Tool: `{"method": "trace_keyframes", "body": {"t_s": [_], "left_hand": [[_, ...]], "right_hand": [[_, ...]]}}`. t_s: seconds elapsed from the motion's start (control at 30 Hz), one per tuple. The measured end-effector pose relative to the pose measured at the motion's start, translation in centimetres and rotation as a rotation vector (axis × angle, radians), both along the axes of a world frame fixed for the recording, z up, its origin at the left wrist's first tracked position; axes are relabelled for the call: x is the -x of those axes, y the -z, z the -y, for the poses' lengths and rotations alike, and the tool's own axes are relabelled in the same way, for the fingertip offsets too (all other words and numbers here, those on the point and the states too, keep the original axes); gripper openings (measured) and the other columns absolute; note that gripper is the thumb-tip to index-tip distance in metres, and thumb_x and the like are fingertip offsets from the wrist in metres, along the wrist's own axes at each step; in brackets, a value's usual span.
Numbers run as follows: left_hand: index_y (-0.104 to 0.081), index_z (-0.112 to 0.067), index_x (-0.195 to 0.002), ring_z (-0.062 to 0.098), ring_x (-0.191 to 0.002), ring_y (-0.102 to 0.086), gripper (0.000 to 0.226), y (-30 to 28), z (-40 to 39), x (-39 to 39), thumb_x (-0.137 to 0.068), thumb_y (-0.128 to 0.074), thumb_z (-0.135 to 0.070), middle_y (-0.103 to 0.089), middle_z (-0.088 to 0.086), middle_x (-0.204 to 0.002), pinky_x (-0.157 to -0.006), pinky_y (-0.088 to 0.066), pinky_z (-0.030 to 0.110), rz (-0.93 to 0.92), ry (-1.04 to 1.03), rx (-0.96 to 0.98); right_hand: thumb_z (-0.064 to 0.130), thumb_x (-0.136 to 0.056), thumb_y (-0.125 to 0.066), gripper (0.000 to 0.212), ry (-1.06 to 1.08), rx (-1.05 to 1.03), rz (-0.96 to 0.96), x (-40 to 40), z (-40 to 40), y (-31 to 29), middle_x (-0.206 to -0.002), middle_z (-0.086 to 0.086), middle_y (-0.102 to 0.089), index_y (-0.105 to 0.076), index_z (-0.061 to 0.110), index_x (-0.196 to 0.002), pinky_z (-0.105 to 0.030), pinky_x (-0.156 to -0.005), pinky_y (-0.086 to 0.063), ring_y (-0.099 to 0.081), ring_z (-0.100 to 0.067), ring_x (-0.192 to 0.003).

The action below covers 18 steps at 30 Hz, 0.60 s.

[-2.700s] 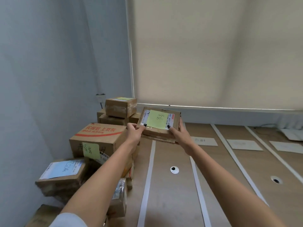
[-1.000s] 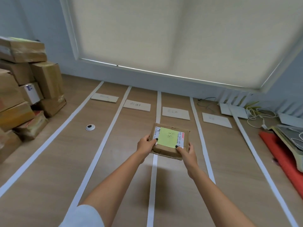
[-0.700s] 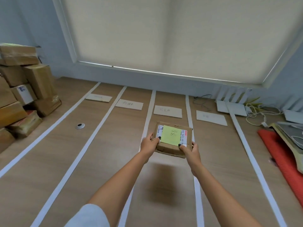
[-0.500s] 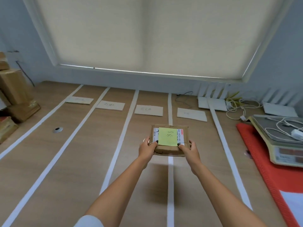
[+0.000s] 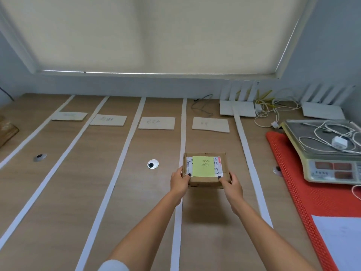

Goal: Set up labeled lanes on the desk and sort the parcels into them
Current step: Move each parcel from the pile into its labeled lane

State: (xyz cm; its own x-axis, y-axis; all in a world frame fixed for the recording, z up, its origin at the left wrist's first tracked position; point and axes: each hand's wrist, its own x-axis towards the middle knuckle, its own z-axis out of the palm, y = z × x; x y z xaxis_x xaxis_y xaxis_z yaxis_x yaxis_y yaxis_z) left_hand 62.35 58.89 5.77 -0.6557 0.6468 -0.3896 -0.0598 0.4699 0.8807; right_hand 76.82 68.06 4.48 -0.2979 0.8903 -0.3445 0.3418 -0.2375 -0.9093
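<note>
Window: I'm seeing a cream roller blind (image 5: 156, 32) fully down, a thin strip of daylight along its bottom edge.
Walls: pale blue-grey wall (image 5: 332, 45) either side of it and below the sill.
Desk: I've got a light wood desk top (image 5: 58, 192) filling the lower view, two round cable grommets (image 5: 152, 164) set in it.
Light: soft, even, no hard shadows.
</note>
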Motion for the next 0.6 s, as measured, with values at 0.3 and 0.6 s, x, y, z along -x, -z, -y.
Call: {"method": "trace_keyframes", "body": {"t_s": [0.3, 0.6], "left_hand": [[-0.038, -0.017, -0.143, 0.024, -0.124, -0.047, 0.047, 3.8, -5.2, 1.5, -0.097, -0.043, -0.007, -0.049, 0.008, -0.137, -0.103, -0.043, 0.035, 0.018, 0.023, 0.063], [-0.045, -0.016, -0.138, 0.016, -0.108, -0.052, 0.045, 6.5, -12.3, 6.9, -0.095, -0.047, -0.006, -0.053, 0.008, -0.133, -0.091, -0.043, 0.026, 0.001, -0.134, 0.031]], "right_hand": [[0.011, -0.093, -0.052, 0.046, 0.016, 0.051, 0.097, 1.3, -4.7, 4.2, -0.128, -0.004, -0.057, -0.043, 0.018, -0.137, -0.026, -0.085, -0.041, -0.049, -0.014, -0.102], [0.013, -0.091, -0.053, 0.045, -0.023, -0.009, 0.104, 7.5, -12.9, 5.9, -0.125, -0.004, -0.059, -0.046, 0.018, -0.135, -0.022, -0.081, -0.038, -0.050, -0.013, -0.099]]}}
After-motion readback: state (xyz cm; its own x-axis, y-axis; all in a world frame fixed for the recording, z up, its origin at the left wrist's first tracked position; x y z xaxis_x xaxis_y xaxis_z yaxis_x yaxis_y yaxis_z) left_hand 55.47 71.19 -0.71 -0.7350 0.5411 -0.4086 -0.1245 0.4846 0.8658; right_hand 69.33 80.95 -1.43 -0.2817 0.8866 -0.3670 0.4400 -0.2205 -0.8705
